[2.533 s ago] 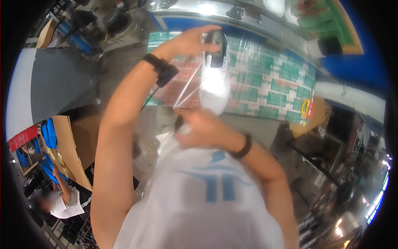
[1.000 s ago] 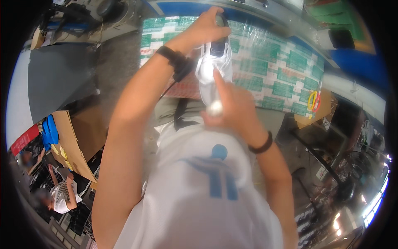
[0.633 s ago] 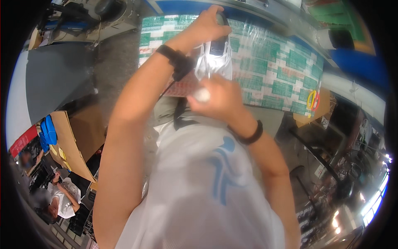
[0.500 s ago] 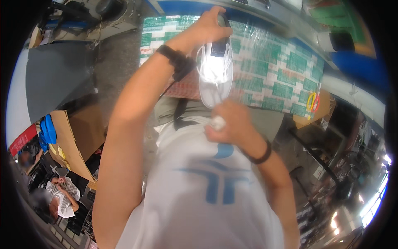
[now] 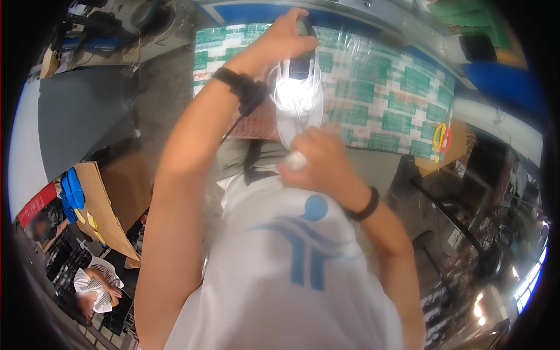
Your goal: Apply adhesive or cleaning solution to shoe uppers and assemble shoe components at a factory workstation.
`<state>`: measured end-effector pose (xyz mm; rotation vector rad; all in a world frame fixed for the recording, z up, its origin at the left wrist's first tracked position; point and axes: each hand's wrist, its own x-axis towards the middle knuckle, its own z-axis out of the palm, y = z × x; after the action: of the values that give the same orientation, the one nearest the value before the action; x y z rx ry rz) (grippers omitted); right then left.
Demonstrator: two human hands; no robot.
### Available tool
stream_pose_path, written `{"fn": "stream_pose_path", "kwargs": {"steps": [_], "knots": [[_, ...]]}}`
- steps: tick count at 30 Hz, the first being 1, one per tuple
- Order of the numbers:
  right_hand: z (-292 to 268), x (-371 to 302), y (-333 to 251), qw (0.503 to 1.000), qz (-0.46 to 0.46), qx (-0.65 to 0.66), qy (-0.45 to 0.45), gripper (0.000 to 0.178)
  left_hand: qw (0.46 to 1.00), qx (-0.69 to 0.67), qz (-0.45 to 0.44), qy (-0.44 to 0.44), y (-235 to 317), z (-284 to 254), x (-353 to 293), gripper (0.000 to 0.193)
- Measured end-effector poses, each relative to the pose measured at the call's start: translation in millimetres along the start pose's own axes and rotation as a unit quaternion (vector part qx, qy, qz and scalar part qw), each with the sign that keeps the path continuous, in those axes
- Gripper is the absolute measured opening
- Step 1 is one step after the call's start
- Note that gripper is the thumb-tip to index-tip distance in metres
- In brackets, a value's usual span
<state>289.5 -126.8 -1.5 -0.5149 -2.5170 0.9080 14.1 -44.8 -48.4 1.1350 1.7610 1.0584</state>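
A white lace-up shoe [image 5: 298, 99] with a dark lining lies on the table, its toe toward me and its laces loose. My left hand [image 5: 291, 38] is closed around the shoe's heel, thumb at the collar. At the toe, my right hand [image 5: 319, 160] is wrapped around a tool with a pale rounded handle end [image 5: 296, 160]. A thin line, perhaps the tool's shaft, runs from this fist over the front of the shoe. The tool's tip and exact kind cannot be made out.
The table's green-and-white patterned cover [image 5: 373, 99] lies under plastic film. Scissors with yellow and red handles [image 5: 441, 138] hang by its right edge. A cardboard sheet [image 5: 108, 204] stands at left, near a seated person [image 5: 99, 286]. A grey panel [image 5: 87, 116] is at far left.
My right hand has moved slightly up and left, nearer the shoe's toe. The left hand keeps its hold on the heel. The whole view has shifted a little.
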Motion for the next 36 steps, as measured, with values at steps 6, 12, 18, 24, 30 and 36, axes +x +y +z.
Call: {"fn": "stream_pose_path", "kwargs": {"steps": [6, 12, 18, 24, 30, 36], "knots": [[-16, 5, 10, 1.000, -0.005, 0.000, 0.005, 0.042, 0.997, -0.035, -0.054, -0.032, 13, -6, -7, 0.082], [-10, 9, 22, 0.999, 0.030, -0.033, 0.007, 0.044, 0.998, -0.014, -0.048, -0.033, 10, -5, -2, 0.084], [-13, -3, 23, 0.999, 0.000, -0.032, 0.016, 0.046, 0.998, -0.006, -0.055, -0.027, 15, -4, -4, 0.083], [-3, 6, 27, 0.999, 0.003, -0.043, 0.031, 0.045, 0.999, 0.027, -0.040, -0.017, 12, -3, -1, 0.082], [-18, -9, 13, 0.999, 0.001, -0.040, 0.010, 0.045, 0.999, 0.014, -0.038, 0.000, 23, -2, -10, 0.081], [-18, 3, 14, 0.998, 0.004, -0.054, 0.038, 0.045, 0.999, 0.017, -0.038, 0.001, 21, 2, -8, 0.081]]}}
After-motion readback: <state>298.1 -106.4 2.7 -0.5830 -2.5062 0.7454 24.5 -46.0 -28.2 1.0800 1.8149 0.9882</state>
